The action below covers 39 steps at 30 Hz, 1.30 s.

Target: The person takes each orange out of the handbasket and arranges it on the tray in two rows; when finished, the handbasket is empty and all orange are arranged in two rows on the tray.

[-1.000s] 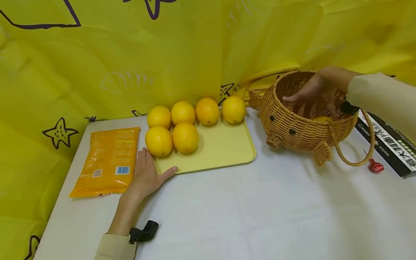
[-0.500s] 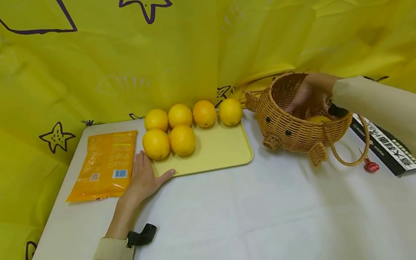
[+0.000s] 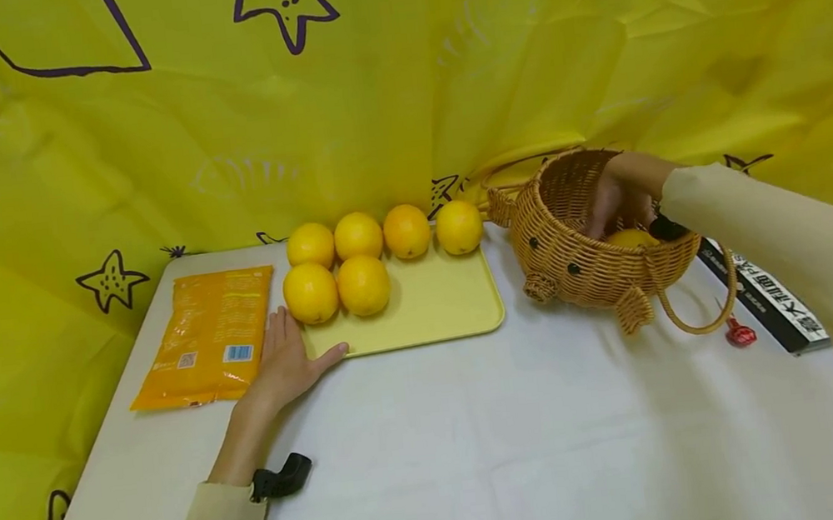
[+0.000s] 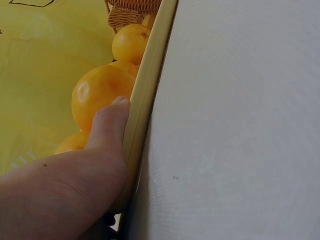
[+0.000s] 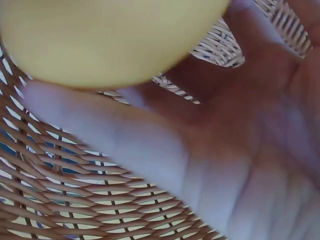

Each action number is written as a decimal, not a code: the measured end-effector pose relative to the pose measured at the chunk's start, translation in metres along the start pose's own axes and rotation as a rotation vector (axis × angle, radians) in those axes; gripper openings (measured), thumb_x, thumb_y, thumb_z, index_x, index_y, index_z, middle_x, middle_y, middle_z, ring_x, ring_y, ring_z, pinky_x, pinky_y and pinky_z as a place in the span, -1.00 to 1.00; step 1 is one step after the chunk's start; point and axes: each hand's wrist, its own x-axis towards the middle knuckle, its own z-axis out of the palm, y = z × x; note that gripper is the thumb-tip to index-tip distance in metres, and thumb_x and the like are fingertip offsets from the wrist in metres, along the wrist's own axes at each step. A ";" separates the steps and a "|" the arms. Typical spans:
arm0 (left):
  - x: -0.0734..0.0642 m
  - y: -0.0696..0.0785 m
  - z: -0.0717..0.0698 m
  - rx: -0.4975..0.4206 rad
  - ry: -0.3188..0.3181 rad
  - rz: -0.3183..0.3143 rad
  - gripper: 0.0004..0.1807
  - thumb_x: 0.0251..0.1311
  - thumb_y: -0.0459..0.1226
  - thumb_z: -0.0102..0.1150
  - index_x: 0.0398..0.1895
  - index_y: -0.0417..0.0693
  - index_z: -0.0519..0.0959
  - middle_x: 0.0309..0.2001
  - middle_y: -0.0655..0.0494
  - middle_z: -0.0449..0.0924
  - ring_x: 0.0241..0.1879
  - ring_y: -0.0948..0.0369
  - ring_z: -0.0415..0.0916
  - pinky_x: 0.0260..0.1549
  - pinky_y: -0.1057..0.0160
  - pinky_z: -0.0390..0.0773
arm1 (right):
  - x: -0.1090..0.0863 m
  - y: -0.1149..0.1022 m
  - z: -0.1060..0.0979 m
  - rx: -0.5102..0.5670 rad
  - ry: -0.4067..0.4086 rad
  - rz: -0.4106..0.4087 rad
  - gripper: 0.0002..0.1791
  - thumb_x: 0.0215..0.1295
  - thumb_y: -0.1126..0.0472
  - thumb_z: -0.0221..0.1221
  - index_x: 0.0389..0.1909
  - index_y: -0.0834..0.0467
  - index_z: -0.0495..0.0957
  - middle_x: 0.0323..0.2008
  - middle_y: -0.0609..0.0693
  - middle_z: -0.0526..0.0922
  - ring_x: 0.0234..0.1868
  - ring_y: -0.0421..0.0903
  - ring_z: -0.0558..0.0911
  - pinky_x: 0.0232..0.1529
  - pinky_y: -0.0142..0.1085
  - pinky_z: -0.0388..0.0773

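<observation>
My left hand lies along the left front corner of a pale yellow tray, fingers straight and thumb resting at its front rim. Several oranges sit on the tray in a back row and a shorter front row at the left. To the right, my right hand reaches down into a pig-shaped wicker basket, which tilts toward me. Inside it, thumb and fingers close around an orange, seen large in the right wrist view. The fingertips are partly hidden by the basket wall.
An orange plastic packet lies left of the tray. Right of the basket are a red-wrapped lollipop and a black-and-white box, partly under my right sleeve. The basket's loop handle hangs out in front. A yellow patterned cloth hangs behind the table.
My right hand has gone deeper into the basket, and its spread fingers have drawn in around the orange. The left hand stays at the tray; the whole view has shifted slightly.
</observation>
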 end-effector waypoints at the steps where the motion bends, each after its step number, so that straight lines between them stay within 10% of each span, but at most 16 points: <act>1: -0.001 -0.001 0.000 -0.004 0.000 -0.002 0.35 0.12 0.37 0.03 0.47 -0.39 -0.49 0.51 -0.36 -0.61 0.52 -0.22 -0.58 0.48 -0.21 -0.36 | -0.001 0.001 -0.001 0.001 0.006 -0.033 -0.18 0.38 -0.12 0.09 0.50 0.16 0.03 0.48 0.42 -0.07 0.47 0.43 0.00 0.33 0.37 0.15; 7: -0.005 -0.003 0.000 -0.015 -0.005 -0.007 0.35 0.13 0.35 0.05 0.47 -0.39 -0.49 0.50 -0.39 -0.60 0.52 -0.24 -0.57 0.47 -0.24 -0.35 | -0.004 0.004 -0.003 0.001 0.087 -0.151 -0.48 0.37 0.04 0.15 0.26 0.15 0.31 0.16 0.15 0.50 0.15 0.04 0.51 0.18 0.19 0.47; 23: -0.001 -0.002 0.001 0.011 0.003 0.001 0.35 0.12 0.37 0.04 0.47 -0.40 -0.47 0.50 -0.40 -0.59 0.52 -0.24 -0.56 0.48 -0.23 -0.34 | -0.007 0.011 -0.013 -0.223 0.371 -0.436 -0.55 0.37 0.10 0.17 0.14 0.28 0.39 -0.01 -0.01 0.50 -0.19 -0.20 0.49 -0.21 -0.34 0.55; 33: 0.005 -0.001 0.000 0.044 0.022 0.023 0.35 0.12 0.37 0.04 0.46 -0.45 -0.44 0.50 -0.43 -0.56 0.52 -0.26 -0.53 0.48 -0.22 -0.33 | -0.016 0.013 -0.006 -0.230 0.403 -0.308 -0.09 0.36 -0.06 0.14 0.45 0.38 -0.07 0.39 0.52 -0.08 0.28 0.33 0.30 0.15 0.01 0.51; 39: 0.004 0.000 0.001 0.035 0.017 0.010 0.35 0.12 0.36 0.05 0.47 -0.44 -0.44 0.50 -0.42 -0.56 0.52 -0.25 -0.52 0.48 -0.22 -0.32 | -0.014 0.015 -0.003 -0.135 0.353 -0.293 -0.10 0.36 -0.01 0.16 0.47 0.34 -0.10 0.32 0.44 0.07 0.00 0.02 0.55 0.00 -0.10 0.64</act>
